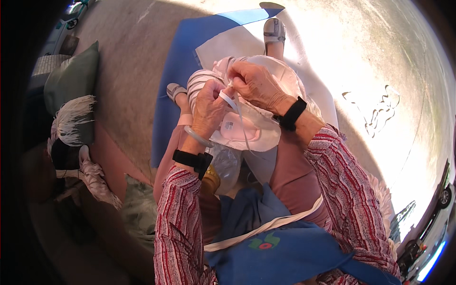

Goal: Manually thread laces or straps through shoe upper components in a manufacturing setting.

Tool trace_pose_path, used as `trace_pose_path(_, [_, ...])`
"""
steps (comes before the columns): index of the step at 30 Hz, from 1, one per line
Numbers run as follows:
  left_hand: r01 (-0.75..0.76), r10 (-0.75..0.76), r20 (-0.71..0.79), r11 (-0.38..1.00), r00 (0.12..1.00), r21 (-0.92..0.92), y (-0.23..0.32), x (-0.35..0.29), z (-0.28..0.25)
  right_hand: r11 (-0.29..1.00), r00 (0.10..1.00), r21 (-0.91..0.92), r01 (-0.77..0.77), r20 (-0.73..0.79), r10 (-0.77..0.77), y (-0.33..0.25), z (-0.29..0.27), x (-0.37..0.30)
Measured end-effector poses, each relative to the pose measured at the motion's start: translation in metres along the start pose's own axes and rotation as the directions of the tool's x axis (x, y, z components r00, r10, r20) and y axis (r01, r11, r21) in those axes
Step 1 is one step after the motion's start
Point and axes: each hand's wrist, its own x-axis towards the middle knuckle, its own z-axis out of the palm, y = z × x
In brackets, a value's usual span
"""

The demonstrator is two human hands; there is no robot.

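My left hand (pixel 209 107) and my right hand (pixel 259 85) meet above my lap, fingers bent and pinching close together. Between them runs a narrow white strap (pixel 229 100); it loops by my left fingers, and a thin end (pixel 243 124) trails down. A pale pink and white sewn fabric piece (pixel 266 130) lies across my knees beneath both hands. Its near side carries a pink padded patch (pixel 244 134) with a small label, and grey-striped folds (pixel 198 83) show at its left. My fingertips partly hide the exact grip.
A clear plastic bag (pixel 224 164) and a yellow object (pixel 211 180) sit between my legs, above my blue apron (pixel 285 251). Under my feet lies a blue and grey sheet (pixel 173 90). Left stand a green cushion-like bundle (pixel 73 78) and white fringe (pixel 76 118). Dark cord-like strips (pixel 380 111) lie right.
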Motion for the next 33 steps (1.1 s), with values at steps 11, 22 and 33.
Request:
trace_pose_path(11, [0.131, -0.190, 0.200, 0.953, 0.961, 0.272, 0.006, -0.009, -0.002, 0.952, 0.998, -0.303, 0.041, -0.031, -0.053, 0.005, -0.011, 0.004])
trace_pose_path(22, [0.038, -0.138, 0.282, 0.942, 0.950, 0.332, -0.004, -0.014, 0.005, 0.570, 0.948, -0.764, 0.302, 0.305, -0.093, 0.041, -0.013, -0.002])
trace_pose_path(33, [0.051, -0.156, 0.310, 0.946, 0.938, 0.320, -0.011, -0.021, 0.003, 0.955, 0.902, -0.016, -0.295, 0.325, 0.284, 0.015, -0.036, -0.002])
